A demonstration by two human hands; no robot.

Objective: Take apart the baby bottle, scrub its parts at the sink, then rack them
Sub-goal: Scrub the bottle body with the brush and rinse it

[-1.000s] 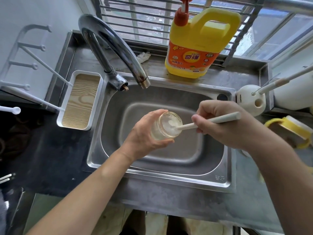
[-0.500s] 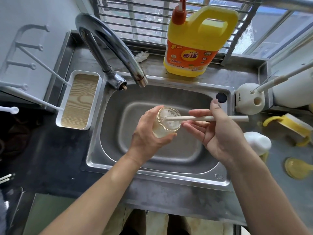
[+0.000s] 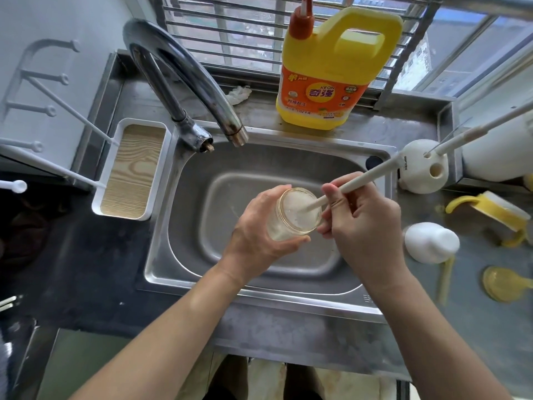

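Over sink [image 3: 178, 226], bottle [image 3: 294, 215] within left hand [image 3: 256, 235]

Over the stainless steel sink [image 3: 300, 298] the left hand [image 3: 256, 235] holds the clear round bottle body [image 3: 294, 216]; the right hand [image 3: 366, 226], just right of it, grips the long white brush handle [image 3: 372, 175], tip inside the bottle mouth. Behind the sink stand the curved chrome tap [image 3: 184, 79], left, and the yellow detergent jug [image 3: 331, 82], right. The white wood-lined tray [image 3: 132, 171] lies left of the sink, the white domed cap [image 3: 429, 242] right.
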